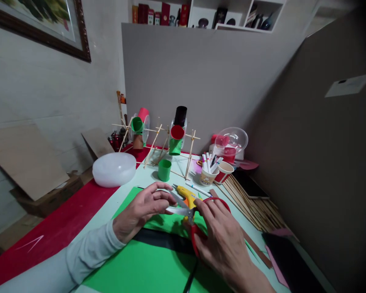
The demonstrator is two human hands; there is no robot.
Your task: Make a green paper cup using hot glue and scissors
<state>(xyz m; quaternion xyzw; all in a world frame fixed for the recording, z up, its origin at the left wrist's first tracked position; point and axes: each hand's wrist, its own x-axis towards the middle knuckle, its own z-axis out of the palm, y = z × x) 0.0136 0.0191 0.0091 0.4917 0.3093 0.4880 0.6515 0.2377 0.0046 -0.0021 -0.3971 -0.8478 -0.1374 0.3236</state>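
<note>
Where the near part of the worktop (116, 195) is covered by a green sheet (146, 264), a pair of scissors (190, 211) is held just above it. The red loops are clamped in the grip of the right hand (222, 236), with fingers put through them. The blades are seen apart, pointing to the left. The left hand (140, 211) is held at the blade tips, its fingertips (167, 199) pressed together. It cannot be told if something small is pinched there.

A black strip (164, 241) is laid across the sheet, under both hands. A yellow glue gun (187, 194) is seen just behind the scissors. Farther off, a cup of pens (208, 175), a green cup (164, 169) and a white bowl (114, 169) are set out. A pile of sticks (250, 203) is laid on the right.

The scissors are judged to be hard, stiff and not heavy. The blades are likely sharp, so they are best held by the red loops only, with fingertips kept off the edges. The sheet looks thin, light and bendy. It would likely flop if lifted by one corner, so it is best taken at an edge, close to the blades.
</note>
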